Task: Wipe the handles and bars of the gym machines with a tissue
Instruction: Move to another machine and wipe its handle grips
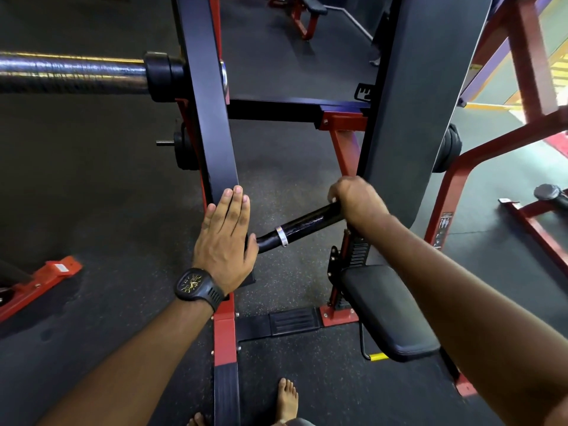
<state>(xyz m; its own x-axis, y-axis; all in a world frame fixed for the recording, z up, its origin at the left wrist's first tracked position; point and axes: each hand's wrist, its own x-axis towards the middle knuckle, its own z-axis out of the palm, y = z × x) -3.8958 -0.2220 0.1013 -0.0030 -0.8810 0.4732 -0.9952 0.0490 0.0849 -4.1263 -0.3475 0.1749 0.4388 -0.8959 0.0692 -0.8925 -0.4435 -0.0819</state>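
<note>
We record the left hand laid flat, fingers straight and pressed together, against the lower end of the black upright arm of the machine; a black watch sits on that wrist. The right hand is curled round the far end of the black handle, the thumb side wrapped over the top. The handle runs slantwise between the two hands, its near end passing just behind the left palm, and a silver ring circles it close to that end. Whether a tissue lies under the right palm we cannot tell, since the grip hides it. The back pad rises just behind the right hand, and the seat pad lies below the right forearm. A chrome weight sleeve projects to the left of the upright arm. A bare foot stands on the speckled rubber floor beside the red base frame.
</note>
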